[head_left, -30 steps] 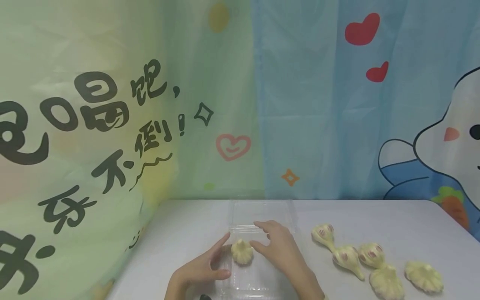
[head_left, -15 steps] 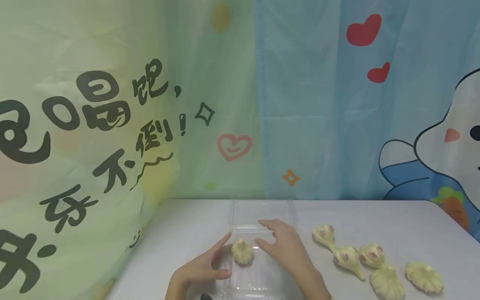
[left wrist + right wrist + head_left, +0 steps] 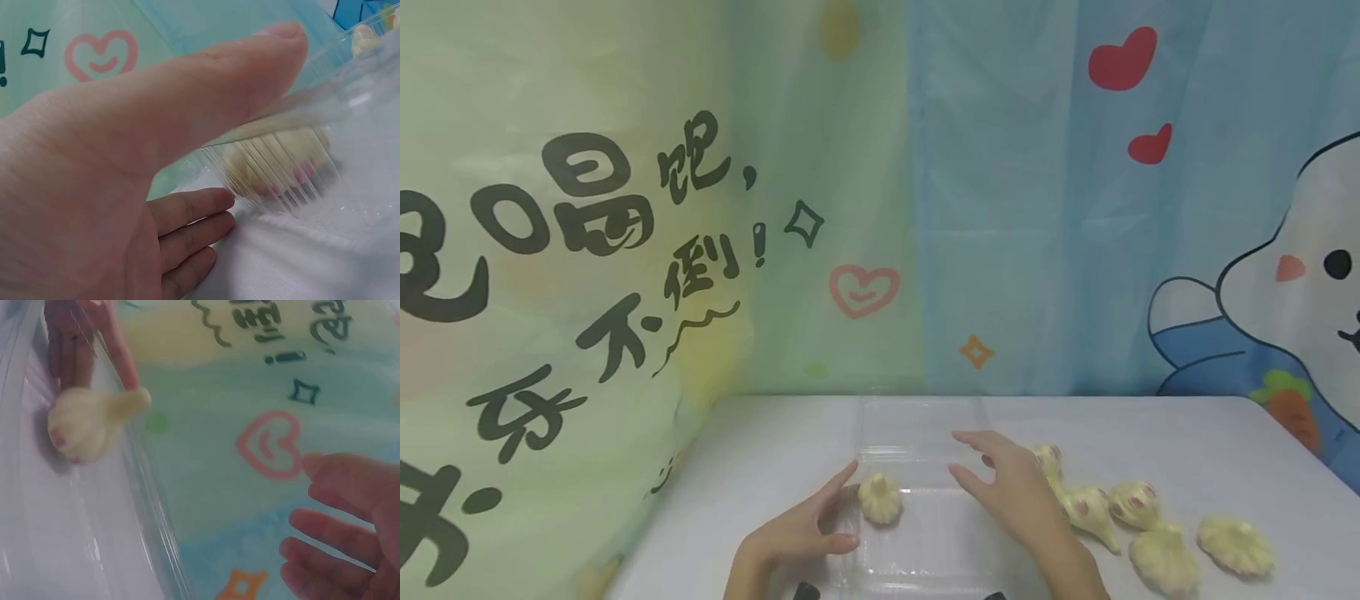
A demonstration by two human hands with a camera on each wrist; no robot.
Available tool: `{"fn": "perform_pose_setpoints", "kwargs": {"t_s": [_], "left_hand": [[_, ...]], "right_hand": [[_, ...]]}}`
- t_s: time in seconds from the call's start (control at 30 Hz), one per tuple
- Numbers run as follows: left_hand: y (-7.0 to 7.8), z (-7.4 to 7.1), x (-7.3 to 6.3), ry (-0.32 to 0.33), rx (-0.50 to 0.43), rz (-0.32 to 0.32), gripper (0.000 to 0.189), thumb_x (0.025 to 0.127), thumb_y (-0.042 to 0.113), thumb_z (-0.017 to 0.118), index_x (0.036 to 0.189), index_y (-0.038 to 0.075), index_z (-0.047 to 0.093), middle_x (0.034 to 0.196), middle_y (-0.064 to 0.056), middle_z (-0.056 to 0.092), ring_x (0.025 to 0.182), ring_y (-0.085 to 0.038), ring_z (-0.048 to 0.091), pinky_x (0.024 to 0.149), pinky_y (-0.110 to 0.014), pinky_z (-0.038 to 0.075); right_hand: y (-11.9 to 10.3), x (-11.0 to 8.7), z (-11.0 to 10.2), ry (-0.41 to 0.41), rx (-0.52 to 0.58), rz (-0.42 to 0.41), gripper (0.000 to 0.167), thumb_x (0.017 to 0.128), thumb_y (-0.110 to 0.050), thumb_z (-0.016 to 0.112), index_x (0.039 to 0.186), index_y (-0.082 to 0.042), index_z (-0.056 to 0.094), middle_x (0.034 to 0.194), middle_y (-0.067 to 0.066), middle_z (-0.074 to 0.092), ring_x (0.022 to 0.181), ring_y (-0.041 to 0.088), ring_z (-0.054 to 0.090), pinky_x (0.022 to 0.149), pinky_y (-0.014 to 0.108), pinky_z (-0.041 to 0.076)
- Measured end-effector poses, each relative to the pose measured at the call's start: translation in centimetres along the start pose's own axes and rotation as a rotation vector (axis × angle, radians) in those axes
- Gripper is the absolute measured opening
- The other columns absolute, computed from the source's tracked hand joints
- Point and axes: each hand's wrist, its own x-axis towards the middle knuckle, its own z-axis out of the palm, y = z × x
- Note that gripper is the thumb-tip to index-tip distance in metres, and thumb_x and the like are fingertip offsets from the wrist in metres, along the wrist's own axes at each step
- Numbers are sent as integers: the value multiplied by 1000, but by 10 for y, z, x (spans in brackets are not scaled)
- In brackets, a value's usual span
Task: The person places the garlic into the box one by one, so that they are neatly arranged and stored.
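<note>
One garlic bulb (image 3: 881, 502) inside clear box (image 3: 925, 537); left hand (image 3: 801, 529) spread at box side, right hand (image 3: 1011, 483) spread, empty.

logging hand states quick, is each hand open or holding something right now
Left hand: open, at the side of the clear plastic container.
Right hand: open, holding nothing.

A green cloth (image 3: 805, 100) printed with dark lettering (image 3: 586, 169) is meeting a blue cloth (image 3: 1000, 208) behind the white desk (image 3: 1195, 442). A pink smiling heart (image 3: 862, 296) is showing low on the green, with a dark star outline (image 3: 805, 223) sitting up and left of it. Two red hearts (image 3: 1123, 60) are decorating the blue above a white cartoon animal (image 3: 1255, 279), whose blue clothing is bearing an orange carrot (image 3: 1291, 417).
</note>
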Motion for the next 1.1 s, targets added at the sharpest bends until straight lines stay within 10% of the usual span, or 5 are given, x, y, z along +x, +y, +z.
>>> {"fn": "perform_pose_setpoints", "kwargs": {"t_s": [1.1], "left_hand": [[-4,0,2,13,0,-2,96,83,40,71,154,29,8,158,-14,19,146,-36,15,116,-60,14]], "right_hand": [[130,-42,-137,-253,-132,543,96,88,-71,39,147,3,22,143,37,31,125,56,37,88,60,48]]}}
